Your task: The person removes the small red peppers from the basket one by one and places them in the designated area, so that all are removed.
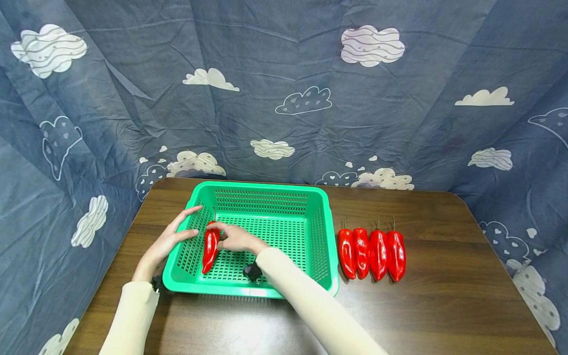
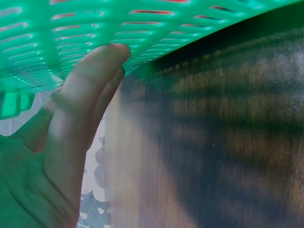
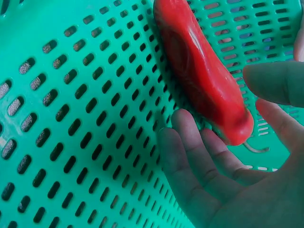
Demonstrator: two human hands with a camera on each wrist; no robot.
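A green plastic basket [image 1: 262,292] with slotted walls stands on the table. Inside, along its left side, lies a red pepper [image 1: 210,249] with its thin stem toward the back. My right hand [image 1: 237,239] is at the pepper's stem end. In the right wrist view its fingers [image 3: 204,166] spread around that end, and a small gap shows between thumb and pepper. At the basket's left wall is my left hand [image 1: 166,244], its fingers extended over the rim in the head view. The left wrist view shows straight fingers [image 2: 78,104] against the slotted wall.
To the right of the basket, several red peppers [image 1: 378,254] lie side by side on the brown wooden table [image 1: 443,276], most stems pointing back. A blue curtain [image 1: 301,138] with white clouds hangs behind and beside the table.
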